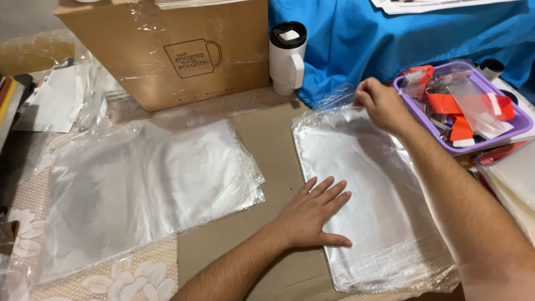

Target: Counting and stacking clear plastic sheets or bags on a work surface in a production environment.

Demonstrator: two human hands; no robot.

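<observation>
We press our left hand, fingers spread flat, on the near-right stack of clear plastic bags on the desk while our right hand pinches its far edge; the film looks light, limp, slippery.

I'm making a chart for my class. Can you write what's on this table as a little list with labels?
Left hand: flat, palm down, on the near stack of clear bags
Right hand: pinching the far top edge of that same stack
Other stack of clear bags: left side, untouched
Purple tray: right, holds red and clear strips
White mug with black lid: upright, at the back
Cardboard box: behind the left stack
Blue cloth: back right
</observation>
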